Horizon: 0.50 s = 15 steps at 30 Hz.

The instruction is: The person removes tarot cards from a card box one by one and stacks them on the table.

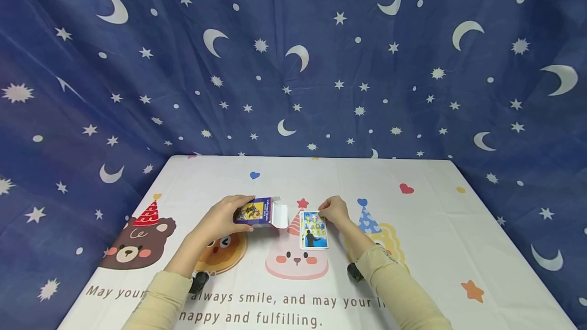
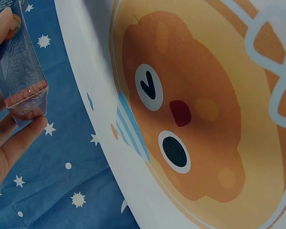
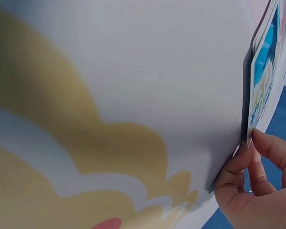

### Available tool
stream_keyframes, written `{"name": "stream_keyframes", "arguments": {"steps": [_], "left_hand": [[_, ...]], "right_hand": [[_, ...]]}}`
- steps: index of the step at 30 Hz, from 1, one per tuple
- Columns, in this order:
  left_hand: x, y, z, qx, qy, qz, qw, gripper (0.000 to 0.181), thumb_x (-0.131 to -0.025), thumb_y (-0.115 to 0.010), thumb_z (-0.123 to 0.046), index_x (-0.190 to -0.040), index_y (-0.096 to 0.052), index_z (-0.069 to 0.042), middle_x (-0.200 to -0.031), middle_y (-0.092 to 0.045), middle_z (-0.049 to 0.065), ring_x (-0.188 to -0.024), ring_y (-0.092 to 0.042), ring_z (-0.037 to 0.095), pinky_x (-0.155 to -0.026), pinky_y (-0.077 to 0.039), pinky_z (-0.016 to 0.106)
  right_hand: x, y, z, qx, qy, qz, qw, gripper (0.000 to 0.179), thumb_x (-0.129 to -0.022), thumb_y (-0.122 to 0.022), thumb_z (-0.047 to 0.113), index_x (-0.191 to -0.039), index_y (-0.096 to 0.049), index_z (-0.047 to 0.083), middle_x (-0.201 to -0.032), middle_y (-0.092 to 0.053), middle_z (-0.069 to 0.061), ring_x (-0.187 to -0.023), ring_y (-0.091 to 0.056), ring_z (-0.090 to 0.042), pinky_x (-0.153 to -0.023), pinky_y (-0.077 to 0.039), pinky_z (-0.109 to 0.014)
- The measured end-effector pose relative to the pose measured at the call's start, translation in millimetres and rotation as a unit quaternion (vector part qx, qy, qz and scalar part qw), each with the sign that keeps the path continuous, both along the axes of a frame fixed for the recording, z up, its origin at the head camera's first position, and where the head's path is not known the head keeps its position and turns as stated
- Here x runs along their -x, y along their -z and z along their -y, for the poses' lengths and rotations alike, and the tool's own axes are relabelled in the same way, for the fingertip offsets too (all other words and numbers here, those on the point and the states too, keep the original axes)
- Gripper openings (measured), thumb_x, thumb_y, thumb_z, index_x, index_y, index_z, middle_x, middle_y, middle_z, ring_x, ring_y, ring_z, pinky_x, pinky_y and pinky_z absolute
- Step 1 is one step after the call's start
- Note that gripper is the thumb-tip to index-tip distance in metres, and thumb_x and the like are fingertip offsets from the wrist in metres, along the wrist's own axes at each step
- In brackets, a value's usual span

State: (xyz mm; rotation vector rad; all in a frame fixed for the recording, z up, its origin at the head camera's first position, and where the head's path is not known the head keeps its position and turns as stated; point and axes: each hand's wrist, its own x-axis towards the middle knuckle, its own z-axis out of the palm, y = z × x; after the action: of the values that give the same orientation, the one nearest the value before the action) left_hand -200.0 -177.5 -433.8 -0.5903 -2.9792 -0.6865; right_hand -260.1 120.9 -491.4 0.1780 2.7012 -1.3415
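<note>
In the head view my left hand [image 1: 223, 217] grips a small blue-and-yellow tarot card box [image 1: 253, 211] a little above the table. The box's white end flap [image 1: 279, 216] hangs open toward the right. From the left wrist, the side of the box [image 2: 24, 62] looks dark and glossy with a reddish end, thumb on one side and fingers on the other. To the right of the box lies a thin stack of tarot cards [image 1: 314, 230], its top card blue with yellow cups. My right hand [image 1: 336, 211] pinches the stack's upper right corner between thumb and fingers.
A white tablecloth [image 1: 390, 182] printed with cartoon animals and lettering covers the table. Behind it hangs a dark blue curtain [image 1: 257, 90] with moons and stars. Dark wrist devices [image 1: 199, 283] sit under both forearms.
</note>
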Motion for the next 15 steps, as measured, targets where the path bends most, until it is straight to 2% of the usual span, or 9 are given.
{"name": "stream_keyframes", "arguments": {"steps": [9,15], "left_hand": [[-2.0,0.0,1.2,0.002,-0.001,-0.003,1.0,0.077,-0.07,-0.083,-0.031,-0.137,-0.05,-0.013,-0.135,-0.054,0.015,-0.125,-0.049,0.037,-0.103,-0.041,0.055],[-0.6,-0.6,0.2,-0.001,0.003,-0.007,1.0,0.077,-0.07,-0.083,-0.032,-0.137,-0.05,-0.013,-0.135,-0.054,0.015,-0.125,-0.049,0.036,-0.103,-0.041,0.054]], "right_hand": [[0.1,-1.9,0.7,-0.009,-0.013,-0.008,0.9998,0.006,-0.072,-0.07,-0.003,-0.073,-0.064,-0.002,-0.064,-0.06,-0.005,-0.051,-0.046,-0.008,-0.044,-0.04,-0.015],[-3.1,-2.8,-5.6,0.015,0.0,0.004,0.9999,0.009,-0.074,-0.066,-0.001,-0.082,-0.063,-0.002,-0.071,-0.059,-0.006,-0.055,-0.049,-0.01,-0.047,-0.043,-0.017]]}}
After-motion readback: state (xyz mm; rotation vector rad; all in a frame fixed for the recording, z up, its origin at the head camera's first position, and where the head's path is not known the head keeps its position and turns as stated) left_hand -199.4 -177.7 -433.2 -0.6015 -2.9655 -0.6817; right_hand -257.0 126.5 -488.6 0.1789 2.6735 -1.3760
